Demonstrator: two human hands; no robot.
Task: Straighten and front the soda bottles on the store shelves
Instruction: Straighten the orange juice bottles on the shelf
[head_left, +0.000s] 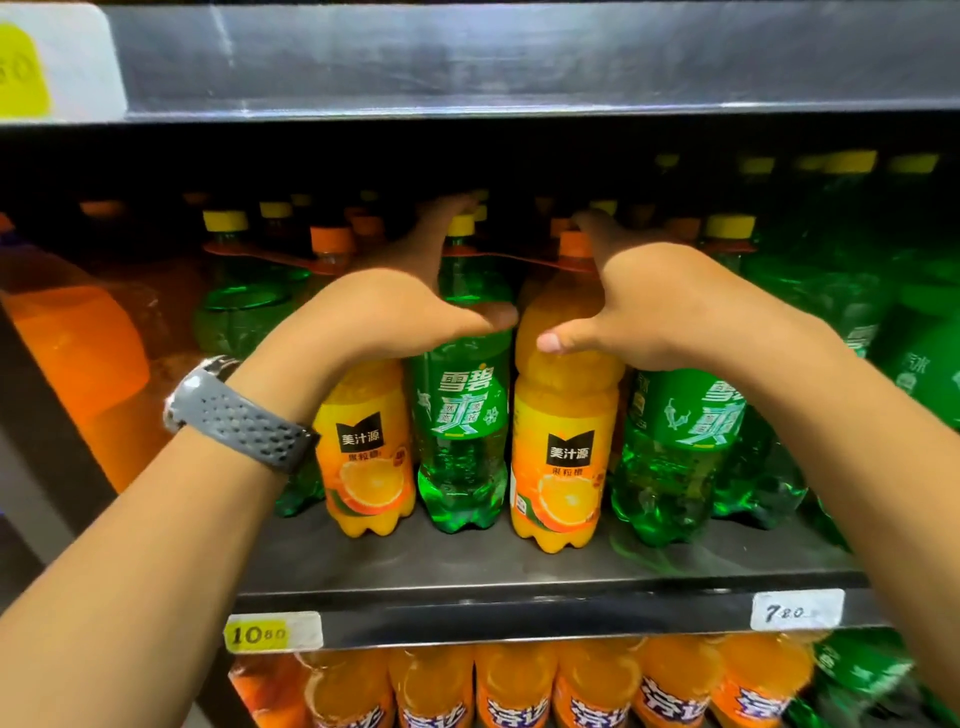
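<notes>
The four front bottles stand at centre frame, set back from the lip of the shelf (519, 566); the left hand (395, 312) hooks over the green bottle (462, 415), thumb across its shoulder and fingers (441, 223) reaching behind the neck; the right hand (670, 312) clasps the orange bottle (563, 457) beside it in the same way (the fingertips of both are lost in the dark behind). The risks, as I judge them: an orange strap (519, 258) seems to tie necks together, so pulling one bottle may drag or tip its partner; a grip this high on tall bottles could topple them forward off the shelf; the outer orange bottle (369, 452) and outer green bottle (675, 441), touching their neighbours, may twist and turn their labels away.
</notes>
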